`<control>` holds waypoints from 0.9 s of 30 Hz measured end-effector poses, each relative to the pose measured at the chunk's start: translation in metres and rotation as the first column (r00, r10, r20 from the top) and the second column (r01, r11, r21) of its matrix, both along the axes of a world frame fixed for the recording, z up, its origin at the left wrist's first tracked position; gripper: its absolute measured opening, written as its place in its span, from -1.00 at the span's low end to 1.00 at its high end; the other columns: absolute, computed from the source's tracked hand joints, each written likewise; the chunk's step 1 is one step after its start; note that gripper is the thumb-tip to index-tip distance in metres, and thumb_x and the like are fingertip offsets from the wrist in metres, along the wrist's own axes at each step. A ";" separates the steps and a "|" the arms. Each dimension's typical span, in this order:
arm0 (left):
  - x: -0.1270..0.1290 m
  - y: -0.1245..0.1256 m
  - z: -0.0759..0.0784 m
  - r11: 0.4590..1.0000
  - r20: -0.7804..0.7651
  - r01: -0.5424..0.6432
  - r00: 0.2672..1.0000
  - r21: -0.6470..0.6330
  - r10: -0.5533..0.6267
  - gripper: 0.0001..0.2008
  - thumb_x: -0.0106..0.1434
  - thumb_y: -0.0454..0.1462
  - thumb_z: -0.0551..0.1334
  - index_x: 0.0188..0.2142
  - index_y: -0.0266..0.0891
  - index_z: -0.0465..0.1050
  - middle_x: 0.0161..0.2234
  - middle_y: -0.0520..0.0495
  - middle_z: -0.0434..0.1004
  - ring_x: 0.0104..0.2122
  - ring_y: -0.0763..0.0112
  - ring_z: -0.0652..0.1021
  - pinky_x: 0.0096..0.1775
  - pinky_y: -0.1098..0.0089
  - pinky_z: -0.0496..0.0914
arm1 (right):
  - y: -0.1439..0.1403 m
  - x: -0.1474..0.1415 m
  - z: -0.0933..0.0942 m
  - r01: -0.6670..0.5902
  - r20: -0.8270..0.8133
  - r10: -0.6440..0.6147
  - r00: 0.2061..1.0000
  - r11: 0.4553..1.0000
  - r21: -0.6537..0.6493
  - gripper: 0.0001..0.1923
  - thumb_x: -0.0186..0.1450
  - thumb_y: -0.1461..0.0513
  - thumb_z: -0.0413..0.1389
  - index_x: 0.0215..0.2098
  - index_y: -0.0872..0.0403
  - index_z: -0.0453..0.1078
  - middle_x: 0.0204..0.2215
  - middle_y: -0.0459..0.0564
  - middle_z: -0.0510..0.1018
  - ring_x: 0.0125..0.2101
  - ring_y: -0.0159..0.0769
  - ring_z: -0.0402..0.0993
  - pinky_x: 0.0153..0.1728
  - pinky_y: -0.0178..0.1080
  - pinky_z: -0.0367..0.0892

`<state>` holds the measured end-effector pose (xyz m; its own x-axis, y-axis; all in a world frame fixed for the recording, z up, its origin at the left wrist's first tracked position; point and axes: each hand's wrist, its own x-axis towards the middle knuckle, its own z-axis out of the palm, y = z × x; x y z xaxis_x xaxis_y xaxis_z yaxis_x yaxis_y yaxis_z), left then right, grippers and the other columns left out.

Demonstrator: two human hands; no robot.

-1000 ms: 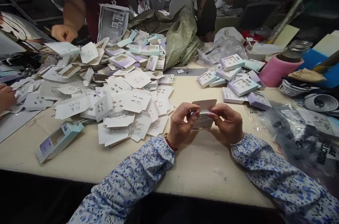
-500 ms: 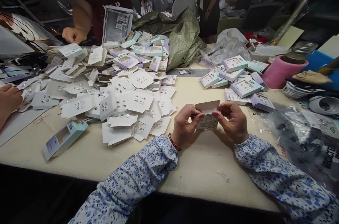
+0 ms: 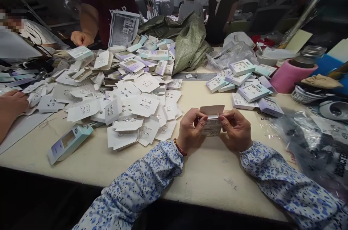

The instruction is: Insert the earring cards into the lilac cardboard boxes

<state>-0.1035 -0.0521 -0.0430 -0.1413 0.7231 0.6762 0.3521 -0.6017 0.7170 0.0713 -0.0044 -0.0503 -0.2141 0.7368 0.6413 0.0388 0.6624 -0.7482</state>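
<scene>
While both hands met over the near middle of the table (image 3: 206,172), the left hand (image 3: 190,130) and right hand (image 3: 236,128) pinched a small box (image 3: 212,125) between them, fingers closed on its two sides. Its grey flap (image 3: 212,109) stood open at the top, tilted up; print on the body too small to read. Box held just above the table, touching nothing else.

Around it: a loose heap of white cards (image 3: 130,108) spread left and far-left, flat square pieces with small metal studs on them, overlapping. Boxes in mauve and teal lay mixed into the far part of that heap. One teal window box (image 3: 69,143) lay alone, near left, well apart from the hands. A smaller stack of white boxes (image 3: 244,85) sat far right of the hands. Crinkled clear plastic bags (image 3: 310,139) covered the right edge. A pink cylinder (image 3: 290,74) stood far right, a glass jar (image 3: 308,54) just behind it. A green woven sack (image 3: 190,43) slumped far centre.

Table surface was cream, matt, faintly marked. Another person's hand (image 3: 12,105) rested at the far-left edge; a second one's fist (image 3: 80,38) was across the table. Sleeves were blue-flecked cloth; a red bead bracelet (image 3: 179,147) sat on the left wrist. Cluttered workroom, strip lighting behind.
</scene>
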 end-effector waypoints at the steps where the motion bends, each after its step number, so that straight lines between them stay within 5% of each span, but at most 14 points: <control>1: 0.000 0.000 -0.001 1.000 0.028 0.013 1.000 -0.022 -0.012 -0.84 0.39 -0.22 0.23 -0.33 -0.23 0.43 -0.36 0.00 0.44 -0.40 0.49 0.43 -0.37 0.46 0.34 | 0.000 0.000 0.000 -0.009 -0.004 0.009 1.000 1.000 -0.010 -0.96 0.36 0.26 0.20 -0.28 0.03 0.43 -0.38 -0.10 0.58 -0.44 -0.43 0.54 -0.46 -0.41 0.48; 11: 0.001 -0.003 0.000 1.000 0.015 0.000 1.000 0.014 0.000 -0.83 0.38 -0.20 0.23 -0.33 -0.22 0.44 -0.35 -0.02 0.47 -0.35 0.45 0.47 -0.30 0.42 0.36 | -0.006 -0.001 -0.001 0.086 -0.020 -0.085 0.996 0.996 0.039 -0.93 0.33 0.20 0.23 -0.27 0.03 0.45 -0.36 -0.04 0.62 -0.40 -0.32 0.59 -0.38 -0.29 0.56; 19: 0.000 -0.002 0.000 0.999 0.018 -0.002 1.000 -0.038 0.003 -0.80 0.38 -0.16 0.22 -0.32 -0.23 0.43 -0.37 -0.01 0.46 -0.41 0.48 0.44 -0.38 0.45 0.33 | -0.002 -0.001 -0.002 0.007 0.010 -0.007 1.000 0.998 -0.067 -0.87 0.37 0.14 0.18 -0.23 0.03 0.41 -0.40 -0.08 0.58 -0.59 -0.43 0.43 -0.64 -0.38 0.37; 27: 0.000 -0.002 -0.001 0.999 0.033 0.004 0.999 -0.037 -0.003 -0.83 0.38 -0.20 0.22 -0.31 -0.23 0.43 -0.39 0.01 0.43 -0.43 0.51 0.41 -0.40 0.47 0.32 | -0.003 -0.001 -0.001 0.002 0.019 -0.001 1.000 0.999 -0.054 -0.89 0.38 0.17 0.16 -0.22 0.04 0.39 -0.41 -0.10 0.56 -0.63 -0.47 0.35 -0.65 -0.39 0.32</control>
